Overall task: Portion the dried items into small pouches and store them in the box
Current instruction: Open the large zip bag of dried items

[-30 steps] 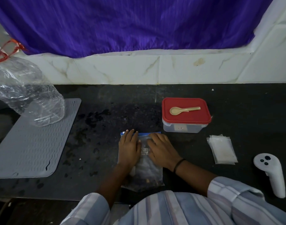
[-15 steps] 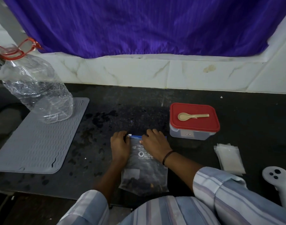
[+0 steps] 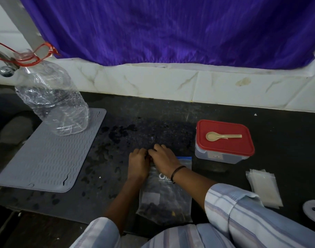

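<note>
Head view: both hands now meet at zip bag (image 3: 166,199)'s left corner.

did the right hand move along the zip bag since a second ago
Yes. The right hand slid left along the clear zip bag's blue top edge, away from the red-lidded plastic box, meeting the left hand.

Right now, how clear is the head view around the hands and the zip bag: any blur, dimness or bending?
Head view: dim, the dark countertop swallows detail; both hands, left and right, are slightly soft at the zip bag mouth; the wall tiles' line bows from wide-angle distortion; no strong glare except glints on the clear plastic bottle.
</note>
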Demonstrator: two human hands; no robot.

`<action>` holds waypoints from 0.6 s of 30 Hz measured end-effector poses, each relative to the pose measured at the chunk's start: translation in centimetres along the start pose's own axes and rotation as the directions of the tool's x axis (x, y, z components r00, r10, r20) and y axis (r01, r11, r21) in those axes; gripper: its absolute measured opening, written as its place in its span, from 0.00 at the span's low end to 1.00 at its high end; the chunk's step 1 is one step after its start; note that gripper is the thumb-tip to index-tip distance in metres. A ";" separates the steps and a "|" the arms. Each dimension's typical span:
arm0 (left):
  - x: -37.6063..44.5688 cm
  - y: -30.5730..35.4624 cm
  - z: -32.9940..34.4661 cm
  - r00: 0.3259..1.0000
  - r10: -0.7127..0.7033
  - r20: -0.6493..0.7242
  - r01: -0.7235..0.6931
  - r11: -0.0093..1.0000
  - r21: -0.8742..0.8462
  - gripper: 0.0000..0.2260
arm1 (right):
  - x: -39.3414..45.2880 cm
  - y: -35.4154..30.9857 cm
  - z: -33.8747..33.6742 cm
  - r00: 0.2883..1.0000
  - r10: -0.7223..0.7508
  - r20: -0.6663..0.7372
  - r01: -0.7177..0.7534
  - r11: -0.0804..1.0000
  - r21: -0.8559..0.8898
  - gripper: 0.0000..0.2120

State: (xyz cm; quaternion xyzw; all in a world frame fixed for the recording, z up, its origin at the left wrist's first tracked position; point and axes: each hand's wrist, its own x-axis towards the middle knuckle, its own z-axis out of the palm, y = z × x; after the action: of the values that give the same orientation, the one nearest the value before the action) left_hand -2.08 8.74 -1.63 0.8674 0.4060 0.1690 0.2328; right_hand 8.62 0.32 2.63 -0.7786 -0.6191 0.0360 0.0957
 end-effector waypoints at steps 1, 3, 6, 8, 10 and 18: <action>0.0 0.0 0.0 1.000 0.009 -0.003 -0.009 1.000 0.006 0.05 | 0.1 0.0 0.0 1.000 0.006 -0.001 -0.006 1.000 0.007 0.10; -0.3 0.1 0.0 0.999 0.041 -0.025 -0.041 0.999 0.017 0.09 | 0.2 -0.1 0.0 1.000 0.020 0.006 -0.020 1.000 0.022 0.09; -0.9 0.2 -0.1 0.995 0.086 -0.057 -0.084 0.996 0.036 0.13 | 0.3 -0.1 -0.1 0.998 0.053 0.026 -0.055 0.997 0.048 0.08; -1.1 0.2 -0.2 0.994 0.094 -0.056 -0.092 0.995 0.046 0.13 | 0.4 -0.1 -0.2 0.997 0.070 0.033 -0.073 0.995 0.072 0.07; -1.3 0.2 -0.4 0.993 0.106 -0.056 -0.105 0.994 0.024 0.12 | 0.5 -0.1 -0.3 0.996 0.082 0.040 -0.086 0.990 0.109 0.06; -1.6 -0.2 -1.6 0.993 0.109 -0.037 -0.114 0.971 -0.209 0.09 | 0.5 0.1 -0.7 0.987 0.137 0.082 -0.158 0.910 0.384 0.05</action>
State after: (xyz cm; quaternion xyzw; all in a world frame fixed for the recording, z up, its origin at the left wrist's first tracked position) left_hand -3.92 8.04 -0.56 0.8571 0.3394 0.2346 0.3084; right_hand 8.94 0.73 3.37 -0.7872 -0.5414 0.1863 0.2290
